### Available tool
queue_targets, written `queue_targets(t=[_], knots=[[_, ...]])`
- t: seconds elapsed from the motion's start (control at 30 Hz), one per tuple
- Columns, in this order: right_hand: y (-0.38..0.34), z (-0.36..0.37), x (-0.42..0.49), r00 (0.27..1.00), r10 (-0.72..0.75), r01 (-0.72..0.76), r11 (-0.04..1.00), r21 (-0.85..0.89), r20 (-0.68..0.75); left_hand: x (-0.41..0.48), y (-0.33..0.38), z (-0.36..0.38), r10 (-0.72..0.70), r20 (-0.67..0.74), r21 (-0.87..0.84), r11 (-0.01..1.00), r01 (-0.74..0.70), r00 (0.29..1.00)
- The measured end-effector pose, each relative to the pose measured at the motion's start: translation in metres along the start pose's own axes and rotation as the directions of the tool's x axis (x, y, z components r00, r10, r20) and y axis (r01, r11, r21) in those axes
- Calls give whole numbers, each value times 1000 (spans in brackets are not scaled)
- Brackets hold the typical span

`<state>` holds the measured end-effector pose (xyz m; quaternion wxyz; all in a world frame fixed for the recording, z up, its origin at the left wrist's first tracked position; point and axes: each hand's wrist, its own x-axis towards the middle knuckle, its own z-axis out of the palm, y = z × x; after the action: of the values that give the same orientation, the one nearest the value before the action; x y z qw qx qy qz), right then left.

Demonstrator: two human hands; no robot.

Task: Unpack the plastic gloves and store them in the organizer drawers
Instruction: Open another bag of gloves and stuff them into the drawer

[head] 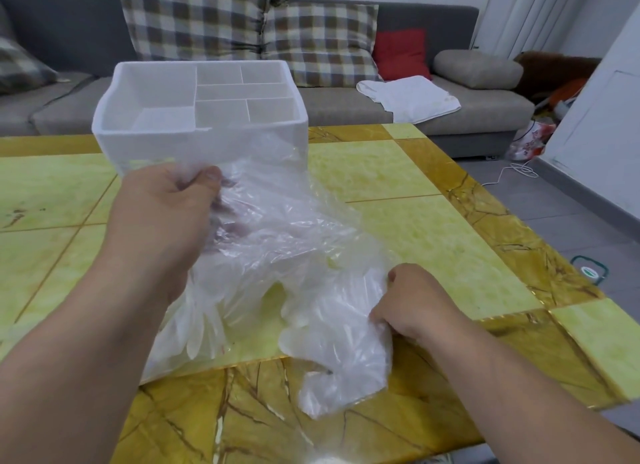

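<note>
A clear plastic bag (pixel 277 200) full of thin transparent gloves (pixel 332 342) hangs over the yellow tabletop. My left hand (pixel 162 214) grips the bag's upper end, fingers curled into the film, just in front of the white organizer (pixel 114 137). My right hand (pixel 412 311) pinches the lower bunch of gloves near the table's front. The organizer stands at the back of the table with several open compartments on top; its front is partly hidden by the bag and my left hand.
The yellow marbled table (pixel 433 228) ends close on the right and front. Behind it stands a grey sofa (pixel 346 110) with checked cushions, a red cushion (pixel 400 53) and a white cloth (pixel 408 98). A white cable (pixel 512 172) lies on the floor.
</note>
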<state>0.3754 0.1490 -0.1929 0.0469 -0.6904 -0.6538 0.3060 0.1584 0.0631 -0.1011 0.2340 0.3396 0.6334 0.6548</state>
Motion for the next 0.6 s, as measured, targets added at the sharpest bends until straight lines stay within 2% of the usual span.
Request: queue_targets(t=[0.17,0.27,0.37,0.43,0.5,0.6], knots=[[6,-17,6,998,41,-57,916,398,48,2,0,-4,-7,0,2,1000,7,1000],[11,-39,4,997,53,-78,761,644,58,3,-1,-5,-9,0,4,1000,9,1000],[16,-59,3,996,37,-85,616,783,79,2,-1,-3,-26,6,9,1000,26,1000],[18,-69,0,990,-32,-106,472,875,137,2,-3,-1,-29,8,22,999,29,1000],[21,-78,-4,973,-127,-157,262,952,195,0,-3,3,-24,9,42,999,23,1000],[21,-95,-18,911,-335,-253,7,967,241,-6,-5,9,-6,25,84,996,4,1000]])
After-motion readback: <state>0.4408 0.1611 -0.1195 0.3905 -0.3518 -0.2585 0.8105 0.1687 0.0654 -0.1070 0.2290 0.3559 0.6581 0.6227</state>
